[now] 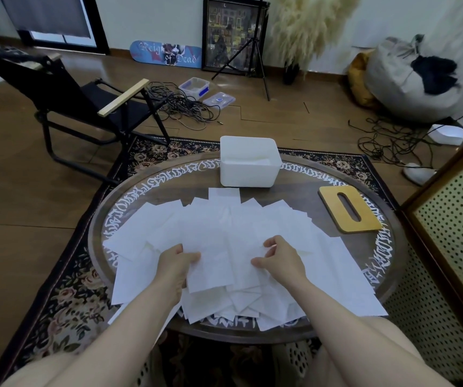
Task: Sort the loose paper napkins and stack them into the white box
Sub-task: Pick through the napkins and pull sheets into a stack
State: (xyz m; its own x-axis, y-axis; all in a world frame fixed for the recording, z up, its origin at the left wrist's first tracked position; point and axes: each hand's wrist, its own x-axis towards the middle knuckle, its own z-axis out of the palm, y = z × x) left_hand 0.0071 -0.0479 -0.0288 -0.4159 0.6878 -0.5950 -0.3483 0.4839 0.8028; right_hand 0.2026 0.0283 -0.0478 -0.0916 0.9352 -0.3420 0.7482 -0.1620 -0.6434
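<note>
- One head-worn wide-angle view, looking forward and down, close over the round table [386,247].
- Farther off, floor and the back wall [152,20] show, seemingly bowed by the lens.

The round table [294,191] bears loose napkins [224,227], white box [248,163], wooden lid [349,213].

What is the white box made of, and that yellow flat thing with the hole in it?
The white box looks like plastic: smooth, matte, one even colour, with rounded corners. The flat lid looks like light wood or bamboo, maybe varnished: a warm yellow-brown face with a neatly cut slot. Grain is too faint to be sure.
</note>
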